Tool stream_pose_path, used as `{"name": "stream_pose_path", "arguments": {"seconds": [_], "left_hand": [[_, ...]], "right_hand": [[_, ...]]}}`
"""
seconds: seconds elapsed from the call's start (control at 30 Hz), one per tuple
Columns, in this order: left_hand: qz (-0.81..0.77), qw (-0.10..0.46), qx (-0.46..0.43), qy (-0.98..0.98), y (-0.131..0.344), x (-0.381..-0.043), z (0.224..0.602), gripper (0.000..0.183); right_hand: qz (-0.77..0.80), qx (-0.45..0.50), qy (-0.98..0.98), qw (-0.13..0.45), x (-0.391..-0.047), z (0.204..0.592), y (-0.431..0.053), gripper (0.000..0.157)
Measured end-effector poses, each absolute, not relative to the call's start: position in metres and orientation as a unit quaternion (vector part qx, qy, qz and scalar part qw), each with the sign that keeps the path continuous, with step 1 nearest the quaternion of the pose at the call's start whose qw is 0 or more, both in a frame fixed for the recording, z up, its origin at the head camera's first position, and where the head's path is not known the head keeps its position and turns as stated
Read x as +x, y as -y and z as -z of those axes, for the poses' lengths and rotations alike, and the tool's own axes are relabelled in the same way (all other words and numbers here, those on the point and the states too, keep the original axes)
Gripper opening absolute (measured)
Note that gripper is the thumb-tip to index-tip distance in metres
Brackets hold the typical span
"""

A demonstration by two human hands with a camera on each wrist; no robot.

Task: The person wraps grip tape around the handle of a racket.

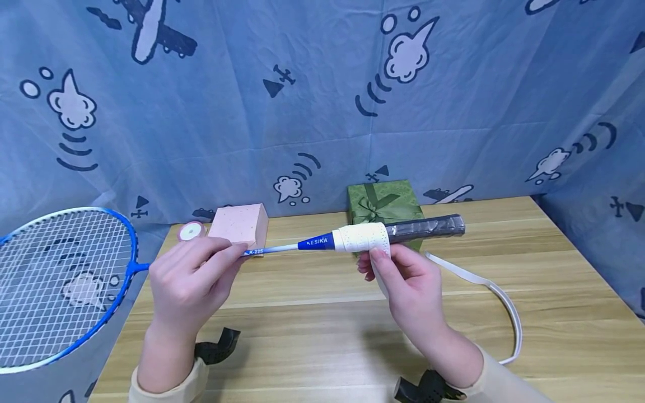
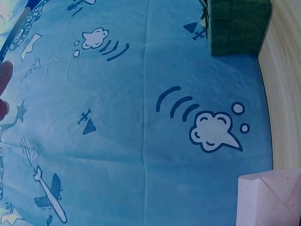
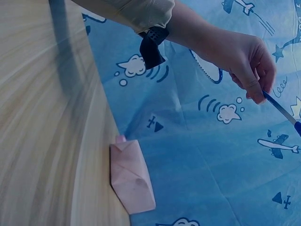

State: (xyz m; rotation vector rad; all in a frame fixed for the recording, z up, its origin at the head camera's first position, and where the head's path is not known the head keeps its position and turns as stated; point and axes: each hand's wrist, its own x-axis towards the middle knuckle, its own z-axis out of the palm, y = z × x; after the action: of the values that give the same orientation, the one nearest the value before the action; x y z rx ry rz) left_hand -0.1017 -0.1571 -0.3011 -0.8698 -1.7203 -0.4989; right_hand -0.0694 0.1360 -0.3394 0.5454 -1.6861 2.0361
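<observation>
A blue and white badminton racket (image 1: 316, 242) is held level above the table, its strung head to the left. My left hand (image 1: 194, 280) pinches the thin shaft between thumb and fingers; the right wrist view also shows this hand (image 3: 249, 61) on the shaft (image 3: 281, 109). White perforated grip tape (image 1: 360, 237) is wound round the handle next to the blue cone. My right hand (image 1: 410, 285) pinches the tape at the lower edge of the winding. Beyond it the dark handle (image 1: 425, 227) is bare. The tape's loose tail (image 1: 504, 296) curves down at the right.
On the wooden table (image 1: 564, 313) a pink box (image 1: 239, 224) stands at the back left, beside a small pink-and-white roll (image 1: 191, 230). Behind the handle is a green gift box (image 1: 385, 204) with a ribbon. A blue patterned cloth (image 1: 322, 112) hangs at the back.
</observation>
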Motion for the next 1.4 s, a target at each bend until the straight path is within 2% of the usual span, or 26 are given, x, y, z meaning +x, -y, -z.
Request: {"name": "stream_pose_path", "arguments": {"seconds": [0.4,0.63,1.4], "left_hand": [[0.238,0.584,-0.346,0.694,0.1505,-0.1075,0.3022,0.019],[0.246,0.585,-0.35,0.689,0.1488,-0.1082,0.3021,0.017],[0.219,0.582,-0.353,0.699,0.1491,-0.1062,0.2985,0.033]], "right_hand": [[-0.74,0.201,0.604,0.217,-0.0686,0.34,-0.1364,0.014],[-0.741,0.2,0.603,0.217,-0.0686,0.3393,-0.1364,0.014],[-0.751,0.198,0.593,0.213,-0.0685,0.3394,-0.1358,0.015]]}}
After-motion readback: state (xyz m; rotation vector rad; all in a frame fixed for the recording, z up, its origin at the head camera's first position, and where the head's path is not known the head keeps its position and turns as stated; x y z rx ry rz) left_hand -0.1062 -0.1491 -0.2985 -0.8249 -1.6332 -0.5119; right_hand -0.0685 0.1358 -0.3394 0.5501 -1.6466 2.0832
